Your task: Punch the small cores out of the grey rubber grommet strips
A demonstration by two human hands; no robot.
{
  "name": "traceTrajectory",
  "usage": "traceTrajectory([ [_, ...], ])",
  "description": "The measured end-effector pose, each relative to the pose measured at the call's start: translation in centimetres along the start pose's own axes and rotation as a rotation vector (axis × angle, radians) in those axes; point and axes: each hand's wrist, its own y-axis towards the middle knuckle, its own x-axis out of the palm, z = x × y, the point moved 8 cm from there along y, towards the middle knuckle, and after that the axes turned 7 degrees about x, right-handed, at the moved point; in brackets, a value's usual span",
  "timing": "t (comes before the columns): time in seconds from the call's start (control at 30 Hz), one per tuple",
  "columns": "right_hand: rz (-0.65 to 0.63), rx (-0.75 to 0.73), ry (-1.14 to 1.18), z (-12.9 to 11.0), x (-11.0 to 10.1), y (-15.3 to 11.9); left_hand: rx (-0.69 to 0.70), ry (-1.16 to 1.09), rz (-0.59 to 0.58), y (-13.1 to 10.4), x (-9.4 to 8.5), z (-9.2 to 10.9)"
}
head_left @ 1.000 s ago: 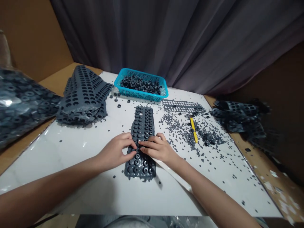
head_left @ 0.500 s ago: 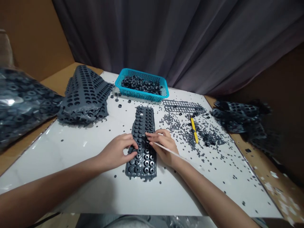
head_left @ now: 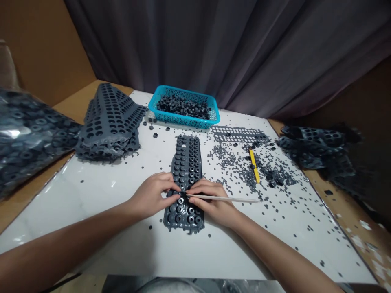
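Note:
A dark grey rubber sheet (head_left: pixel 186 162) with rows of round ring-shaped pieces lies lengthwise on the white table. My left hand (head_left: pixel 155 192) rests at its left edge, thumb and forefinger nearly together over the sheet's lower half; whether a small piece is between them is too small to tell. My right hand (head_left: pixel 212 199) comes from the right, fingertips close to those of my left hand. It grips a thin white stick (head_left: pixel 232 199), whose tip is at the sheet and whose long end points right.
A blue basket (head_left: pixel 183 120) of black pieces stands at the back. Folded perforated sheets (head_left: pixel 106 118) and a clear bag of rings (head_left: pixel 33 134) are at left. A yellow-handled tool (head_left: pixel 254 166) lies among scattered dark discs at right.
My right hand has moved down and left along the sheet, closer to my left hand, and the white stick has turned nearly level. The view has shifted slightly.

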Motion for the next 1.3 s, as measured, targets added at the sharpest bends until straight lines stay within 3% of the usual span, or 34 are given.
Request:
traceTrajectory([
  [0.4, -0.034, -0.105, -0.057, -0.4, 0.7, -0.4, -0.01, 0.043, -0.009, 0.3, 0.1, 0.0],
  [0.63, 0.002, -0.36, -0.26, -1.3, 1.2, -0.9, -0.017, 0.058, -0.017, 0.1, 0.1, 0.0],
  [0.77, -0.009, -0.42, -0.373, -1.6, 1.7, -1.0, -0.03, 0.073, -0.028, 0.1, 0.2, 0.0],
  [0.9, -0.016, -0.4, -0.352, -1.5, 1.7, -1.1, -0.032, 0.07, -0.023, 0.3, 0.1, 0.1],
  [1.1, -0.05, -0.185, -0.086, -0.8, 1.1, -0.7, -0.03, 0.053, -0.017, 0.3, 0.1, 0.1],
  [1.3, -0.053, -0.208, -0.108, -0.9, 1.3, -0.8, -0.03, 0.009, -0.006, 0.2, 0.0, 0.2],
])
